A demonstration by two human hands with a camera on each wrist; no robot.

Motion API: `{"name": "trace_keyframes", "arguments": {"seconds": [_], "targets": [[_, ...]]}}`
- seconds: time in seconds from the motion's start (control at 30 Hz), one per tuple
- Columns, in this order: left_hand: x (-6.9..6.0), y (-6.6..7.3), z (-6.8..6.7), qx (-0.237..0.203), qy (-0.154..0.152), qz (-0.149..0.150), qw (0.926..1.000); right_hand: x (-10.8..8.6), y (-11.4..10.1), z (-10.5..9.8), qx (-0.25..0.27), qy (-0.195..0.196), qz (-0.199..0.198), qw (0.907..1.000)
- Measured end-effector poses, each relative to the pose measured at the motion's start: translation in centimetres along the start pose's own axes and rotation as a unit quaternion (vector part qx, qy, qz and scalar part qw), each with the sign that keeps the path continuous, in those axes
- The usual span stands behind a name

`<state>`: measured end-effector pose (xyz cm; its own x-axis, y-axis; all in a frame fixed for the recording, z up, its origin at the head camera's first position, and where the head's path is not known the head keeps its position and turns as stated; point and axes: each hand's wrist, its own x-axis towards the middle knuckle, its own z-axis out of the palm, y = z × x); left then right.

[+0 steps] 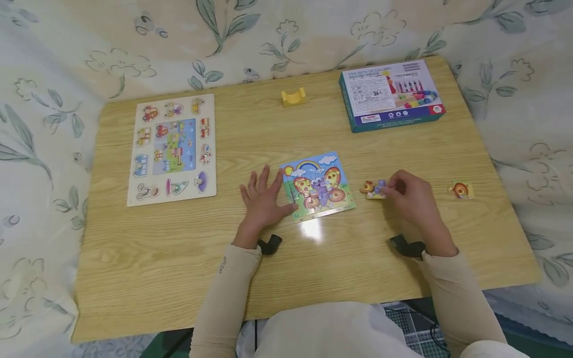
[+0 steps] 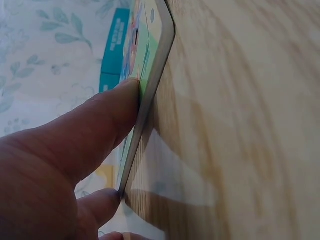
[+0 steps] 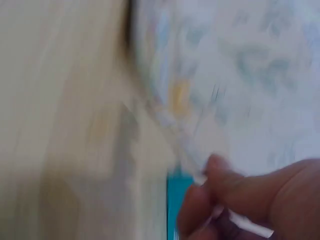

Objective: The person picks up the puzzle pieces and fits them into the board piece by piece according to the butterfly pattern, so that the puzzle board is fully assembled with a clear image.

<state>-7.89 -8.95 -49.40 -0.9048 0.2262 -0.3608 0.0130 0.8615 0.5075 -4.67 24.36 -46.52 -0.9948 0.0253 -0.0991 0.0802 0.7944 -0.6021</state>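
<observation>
A butterfly picture puzzle board, with a rainbow and a sun on it, lies at the middle of the table. Spread wide, my left hand touches the board's left side; in the left wrist view the thumb rests on its top near the edge. To the right of the board, my right hand pinches a small colourful puzzle piece between thumb and fingertips. The right wrist view is blurred, and the piece is hard to make out there. Another puzzle piece, with an orange round pattern, lies farther right.
A white peg puzzle board with vehicle and toy pictures lies at the left. Towards the back stand a yellow curved block and a boxed bead set. Flowered cloth hangs behind the wooden table.
</observation>
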Motion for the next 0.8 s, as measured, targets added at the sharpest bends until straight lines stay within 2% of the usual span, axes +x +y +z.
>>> {"name": "trace_keyframes", "arguments": {"seconds": [0.07,0.17,0.23,0.3,0.47,0.8], "targets": [[0.0,0.0,-0.1,0.001,0.0,-0.002,1.0,0.6,-2.3,1.3,0.047,-0.028,-0.026,0.9982],[0.0,0.0,-0.1,0.004,0.0,-0.005,1.0,1.5,-5.0,3.3,0.093,-0.087,-0.052,0.9905],[0.0,0.1,-0.1,0.006,0.0,-0.006,1.0,1.9,-6.1,4.4,0.103,-0.123,-0.054,0.9855],[0.0,0.1,-0.1,0.008,0.0,-0.005,1.0,2.2,-6.7,5.3,0.086,-0.139,-0.05,0.9853],[0.0,0.3,0.1,0.003,-0.001,-0.005,1.0,2.3,-6.8,6.3,0.018,-0.136,-0.039,0.9898],[-0.1,0.3,-0.2,-0.006,-0.003,-0.004,1.0,2.9,-7.1,6.6,-0.049,-0.126,-0.064,0.9887]]}}
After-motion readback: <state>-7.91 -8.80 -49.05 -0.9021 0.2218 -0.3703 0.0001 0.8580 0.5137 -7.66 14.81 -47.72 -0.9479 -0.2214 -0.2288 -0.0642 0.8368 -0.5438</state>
